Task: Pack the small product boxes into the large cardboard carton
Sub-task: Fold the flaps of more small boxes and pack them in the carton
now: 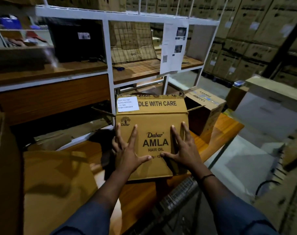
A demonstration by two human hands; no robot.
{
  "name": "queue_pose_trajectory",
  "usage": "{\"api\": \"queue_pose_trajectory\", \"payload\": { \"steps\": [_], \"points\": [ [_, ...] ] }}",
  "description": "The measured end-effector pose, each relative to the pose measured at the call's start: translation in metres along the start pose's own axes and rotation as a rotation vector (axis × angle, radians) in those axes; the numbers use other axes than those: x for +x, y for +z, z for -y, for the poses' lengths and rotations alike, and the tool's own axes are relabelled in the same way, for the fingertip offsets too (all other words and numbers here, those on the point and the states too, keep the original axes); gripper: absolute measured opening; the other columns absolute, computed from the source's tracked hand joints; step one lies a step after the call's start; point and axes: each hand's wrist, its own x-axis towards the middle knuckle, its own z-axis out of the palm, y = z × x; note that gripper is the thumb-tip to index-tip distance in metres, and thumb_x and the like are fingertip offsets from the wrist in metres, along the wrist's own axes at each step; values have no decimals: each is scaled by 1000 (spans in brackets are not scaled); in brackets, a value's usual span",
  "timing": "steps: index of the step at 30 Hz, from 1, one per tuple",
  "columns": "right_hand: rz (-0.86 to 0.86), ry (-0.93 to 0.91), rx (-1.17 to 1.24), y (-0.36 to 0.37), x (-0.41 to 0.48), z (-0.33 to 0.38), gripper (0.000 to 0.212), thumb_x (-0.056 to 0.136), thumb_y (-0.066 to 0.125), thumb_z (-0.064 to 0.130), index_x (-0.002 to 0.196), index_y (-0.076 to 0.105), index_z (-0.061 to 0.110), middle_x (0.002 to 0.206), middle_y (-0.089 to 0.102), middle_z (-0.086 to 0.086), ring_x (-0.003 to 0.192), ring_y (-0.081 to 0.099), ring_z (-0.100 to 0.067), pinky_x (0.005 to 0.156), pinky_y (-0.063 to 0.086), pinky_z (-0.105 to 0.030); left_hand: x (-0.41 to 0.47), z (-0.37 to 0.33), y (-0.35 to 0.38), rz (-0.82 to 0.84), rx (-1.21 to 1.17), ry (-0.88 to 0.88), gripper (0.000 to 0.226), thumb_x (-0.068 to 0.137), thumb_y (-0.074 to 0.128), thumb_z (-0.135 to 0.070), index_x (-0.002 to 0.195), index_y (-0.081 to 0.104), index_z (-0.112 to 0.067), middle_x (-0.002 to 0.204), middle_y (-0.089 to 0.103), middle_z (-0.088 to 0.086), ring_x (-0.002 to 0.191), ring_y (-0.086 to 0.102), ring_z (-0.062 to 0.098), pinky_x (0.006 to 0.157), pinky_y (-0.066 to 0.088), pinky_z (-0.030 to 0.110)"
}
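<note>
Pressing both palms, left hand (127, 150) and right hand (184, 149), fingers splayed and gripping nothing, flat on the Dabur Amla carton (152, 131) standing on the wooden table (217, 131). Probably positioning it. Next: open its flaps; no small boxes visible.

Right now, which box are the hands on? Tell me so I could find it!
Look at the orange wooden table in front of the white shelves. The carton sits in the middle of it, with the left hand and right hand flat on it. Unlike the open box behind, it says AMLA HAIR OIL and has a white sticker.
</note>
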Motion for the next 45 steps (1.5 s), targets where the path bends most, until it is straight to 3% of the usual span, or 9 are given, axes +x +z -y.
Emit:
{"api": "queue_pose_trajectory", "payload": {
  "steps": [4, 9, 14, 18, 24, 33, 39, 45],
  "points": [
    [-63, -4, -33, -19, -30, 3, 126, 64, 64, 91, 161, -6, 50, 169, -27, 4, 152, 16, -45, 116, 35, -62, -22, -11, -15, 17, -24, 49, 135, 54, 89, -71, 154, 0, -65, 161, -44, -8, 151, 0, 51, 111, 35, 71],
    [-146, -86, 3, -78, -56, 7, 124, 63, 62, 93, 162, 0, 49, 169, -27, 8, 152, 17, -43, 115, 36, -63, -56, -56, -55, -109, -8, 109, 130, 55, 88, -73, 156, 7, -62, 162, -41, -10, 151, 1, 50, 114, 32, 70],
    [-279, -199, 46, -162, -68, 24, 120, 63, 53, 98, 163, 11, 46, 172, -14, 5, 153, 17, -43, 114, 35, -65, -85, -110, -132, -227, 23, 154, 125, 58, 87, -73, 156, 10, -63, 161, -42, -14, 152, 1, 53, 111, 37, 70],
    [-386, -296, 141, -223, -71, 59, 117, 65, 61, 92, 162, 18, 44, 173, -9, 7, 155, 14, -40, 116, 30, -65, -102, -148, -207, -336, 108, 183, 124, 58, 86, -74, 156, 11, -63, 162, -41, -12, 150, 5, 55, 111, 38, 69],
    [-504, -382, 277, -257, -82, 120, 117, 66, 56, 95, 163, 20, 39, 173, -2, 1, 156, 13, -38, 116, 34, -66, -132, -165, -302, -436, 241, 206, 127, 56, 89, -70, 156, 13, -62, 164, -38, -11, 149, 5, 54, 113, 33, 67],
    [-453, -485, 377, -243, -101, 237, 120, 62, 55, 95, 163, 18, 40, 172, -9, 6, 156, 12, -40, 114, 34, -64, -187, -101, -394, -539, 368, 108, 127, 54, 89, -70, 156, 13, -62, 164, -37, -13, 150, 1, 52, 111, 35, 70],
    [-412, -570, 429, -213, -120, 337, 116, 65, 57, 92, 162, 21, 40, 172, -8, 5, 156, 10, -38, 113, 35, -68, -229, -22, -455, -575, 385, 22, 128, 53, 89, -71, 156, 15, -62, 165, -33, -12, 151, 3, 53, 114, 29, 68],
    [-444, -614, 390, -179, -148, 436, 113, 70, 70, 80, 162, 19, 38, 172, -8, -1, 156, 7, -39, 114, 32, -71, -267, 78, -512, -541, 369, 7, 132, 52, 89, -70, 156, 9, -62, 164, -34, -15, 155, -5, 48, 114, 27, 76]
  ]
}}
